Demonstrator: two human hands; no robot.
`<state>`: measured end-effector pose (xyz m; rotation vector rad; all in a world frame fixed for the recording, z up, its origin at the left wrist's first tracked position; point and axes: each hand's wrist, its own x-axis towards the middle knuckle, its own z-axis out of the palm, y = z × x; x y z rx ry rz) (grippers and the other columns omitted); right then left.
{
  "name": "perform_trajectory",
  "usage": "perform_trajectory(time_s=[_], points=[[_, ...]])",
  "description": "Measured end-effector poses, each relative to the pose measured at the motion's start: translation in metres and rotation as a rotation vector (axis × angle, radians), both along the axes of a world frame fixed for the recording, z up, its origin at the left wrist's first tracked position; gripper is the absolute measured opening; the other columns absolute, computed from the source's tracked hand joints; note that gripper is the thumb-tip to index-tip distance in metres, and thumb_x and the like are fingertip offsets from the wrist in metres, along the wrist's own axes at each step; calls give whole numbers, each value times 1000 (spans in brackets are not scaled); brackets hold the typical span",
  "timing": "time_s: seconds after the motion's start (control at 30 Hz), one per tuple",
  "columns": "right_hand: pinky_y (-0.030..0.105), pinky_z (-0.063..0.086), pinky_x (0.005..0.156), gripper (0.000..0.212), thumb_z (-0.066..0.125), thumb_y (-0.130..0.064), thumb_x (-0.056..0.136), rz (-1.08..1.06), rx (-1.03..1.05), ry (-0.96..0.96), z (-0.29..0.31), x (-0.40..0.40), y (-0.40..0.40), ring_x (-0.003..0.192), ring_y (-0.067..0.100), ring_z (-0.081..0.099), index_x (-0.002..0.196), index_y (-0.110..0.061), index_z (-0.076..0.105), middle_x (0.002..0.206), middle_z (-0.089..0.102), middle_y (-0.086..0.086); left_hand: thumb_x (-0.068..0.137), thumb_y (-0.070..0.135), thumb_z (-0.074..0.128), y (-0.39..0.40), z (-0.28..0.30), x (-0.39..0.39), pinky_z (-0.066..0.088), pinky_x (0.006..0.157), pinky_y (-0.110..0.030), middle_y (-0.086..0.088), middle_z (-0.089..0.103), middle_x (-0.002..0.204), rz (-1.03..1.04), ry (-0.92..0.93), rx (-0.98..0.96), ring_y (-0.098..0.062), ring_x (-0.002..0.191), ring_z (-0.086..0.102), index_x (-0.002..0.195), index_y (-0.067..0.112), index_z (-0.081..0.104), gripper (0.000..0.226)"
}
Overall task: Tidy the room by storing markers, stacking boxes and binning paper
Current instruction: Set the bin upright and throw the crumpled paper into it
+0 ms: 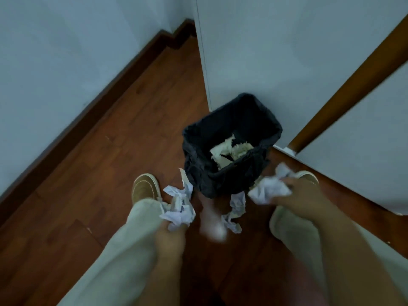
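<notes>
Both hands grip crumpled paper: left hand (170, 234) holds one wad (178, 206), right hand (302, 193) another (270, 188), poised near the lined bin (231, 129) at frame centre, apparently ready for dropping in.

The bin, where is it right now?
In the head view the black-lined bin stands on the wooden floor at the foot of a white panel, just ahead of both paper-filled hands.

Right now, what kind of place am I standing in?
Probably an indoor room corner in a home or office: reddish wood floor, pale walls with a dark baseboard, and a small bin with a black liner holding paper scraps. Each hand, left and right, grips crumpled paper.
</notes>
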<state>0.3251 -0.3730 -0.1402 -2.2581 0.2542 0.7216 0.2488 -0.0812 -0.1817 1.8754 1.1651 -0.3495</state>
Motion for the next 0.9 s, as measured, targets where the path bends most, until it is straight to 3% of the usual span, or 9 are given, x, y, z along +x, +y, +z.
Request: perform_trajectory(time_s=[0.1,0.2,0.3,0.37,0.47,0.57,0.67,0.77,0.9], points=[[30,43,67,37,71,-48,77,-148,-7,-335,69,30,8,89,21,57,107,-29,67,104,59,7,85,10,71,6,45,20,52,84,-38,-14,57,114,29,-347,162,-28,95,59,104,6,62,22],[22,39,69,28,72,-38,80,-175,68,-512,103,53,33,94,14,50,108,-31,69,114,52,7,84,13,73,0,96,57,49,82,-18,-2,40,127,-197,-692,283,-19,105,55,98,23,60,22],[34,44,99,42,78,-30,78,-61,111,-524,102,72,51,130,20,42,116,-39,65,148,35,9,81,21,73,-21,122,98,51,94,-37,-6,38,133,-549,-791,326,-28,116,50,99,27,67,20],[37,37,107,65,81,-26,76,-26,123,-407,98,72,57,143,18,25,133,-39,53,160,16,5,80,27,71,-34,131,119,43,101,-55,-7,31,146,-783,-647,389,-37,131,34,111,34,65,32],[27,33,105,83,80,-25,76,-191,113,-467,77,63,48,130,9,32,145,-28,34,146,31,-5,80,24,69,-37,124,132,18,110,-67,4,12,159,-863,-474,383,-31,147,3,125,40,54,50],[34,45,98,59,68,-24,85,-597,196,-463,28,45,35,119,18,50,137,-27,40,138,48,3,80,23,64,-11,90,128,21,111,-40,-2,29,151,-635,-532,420,-32,141,21,124,35,55,47],[33,47,88,37,61,-18,90,-770,183,-283,-38,28,31,103,19,56,124,-15,49,110,57,1,88,21,59,18,33,120,35,106,-39,-9,40,139,-422,-293,292,-35,128,40,126,23,54,38],[43,46,99,39,65,-21,88,-613,182,44,-106,13,40,112,28,56,124,-13,53,116,60,5,89,32,56,41,-36,104,35,105,-46,-20,46,136,-655,60,313,-42,124,44,127,9,51,45],[35,31,104,93,67,-68,57,-274,-3,245,-175,10,61,138,29,31,139,-34,40,149,37,3,76,58,45,68,-115,89,16,117,-49,-19,25,157,-1053,269,483,-40,145,19,127,35,57,57]])
